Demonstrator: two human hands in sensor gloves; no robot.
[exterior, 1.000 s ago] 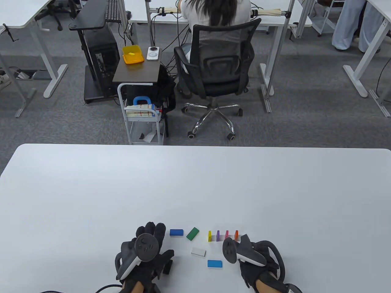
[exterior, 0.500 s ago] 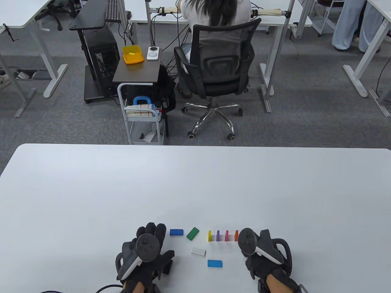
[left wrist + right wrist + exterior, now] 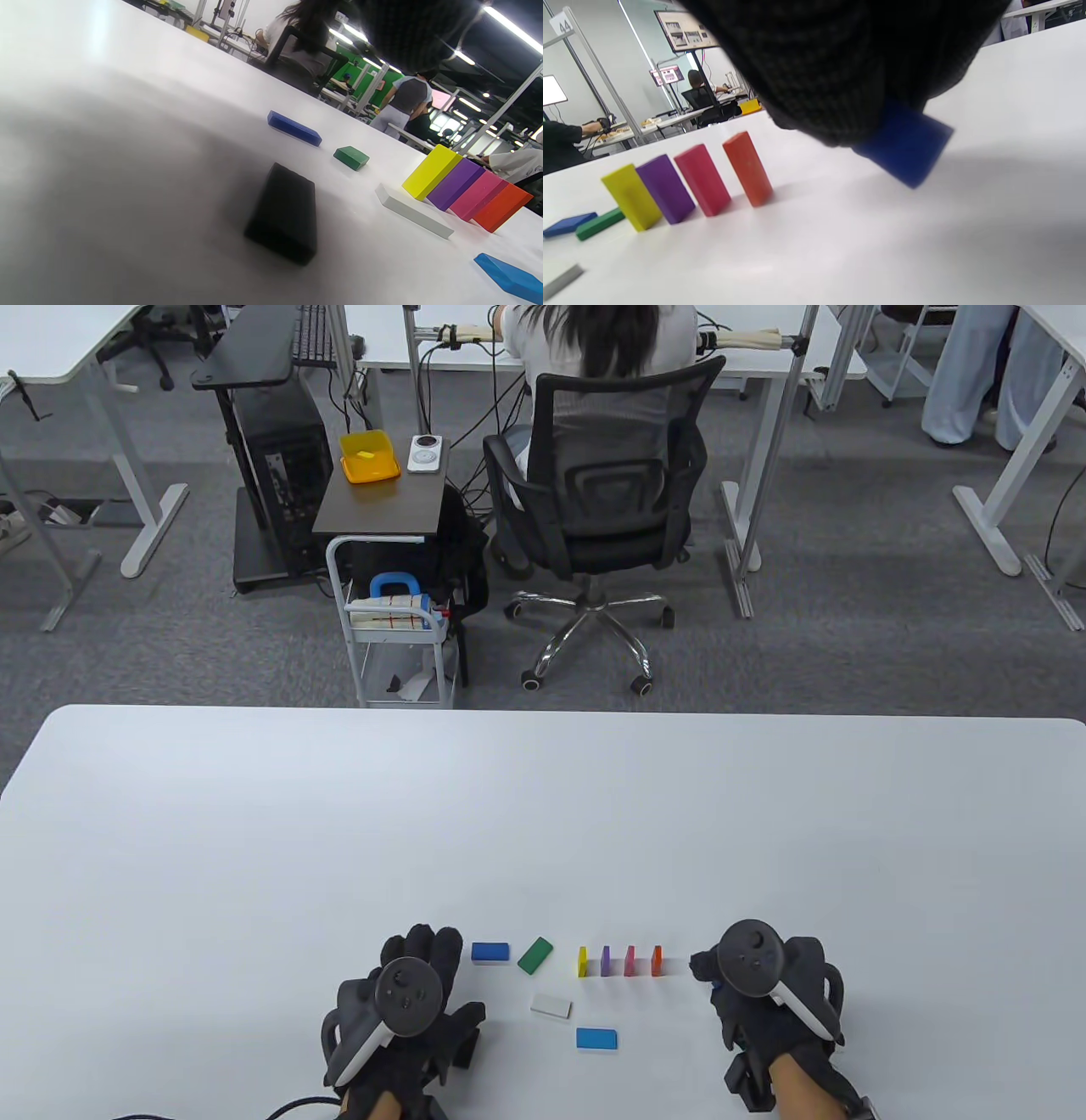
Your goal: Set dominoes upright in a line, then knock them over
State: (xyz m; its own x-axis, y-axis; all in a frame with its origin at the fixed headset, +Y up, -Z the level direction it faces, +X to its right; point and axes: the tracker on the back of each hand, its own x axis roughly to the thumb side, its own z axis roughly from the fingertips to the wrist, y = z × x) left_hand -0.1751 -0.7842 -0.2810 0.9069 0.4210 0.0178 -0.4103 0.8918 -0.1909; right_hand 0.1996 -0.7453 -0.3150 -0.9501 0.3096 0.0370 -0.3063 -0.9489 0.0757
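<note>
Four dominoes stand upright in a row on the white worktop, and I take the orange domino at the row's right end as my landmark. Going left from it, each apart from the next, stand the pink domino, the purple domino and the yellow domino.

Further left of the orange one, past the yellow, the green domino lies flat and skewed, and beyond it the dark blue domino lies flat as well. Nearer to me than the orange domino and to its left, the white domino lies flat, with the light blue domino flat a little closer still. A black domino lies flat by my left hand, well to the left of the orange one.

My right hand is just to the right of the orange domino, not touching it. In the right wrist view its fingers curl around a blue domino, held tilted above the worktop.

My left hand rests on the worktop with its fingers spread loosely, gripping nothing.

Far beyond the orange domino, across the floor, a person sits in a black office chair, back turned to me.
</note>
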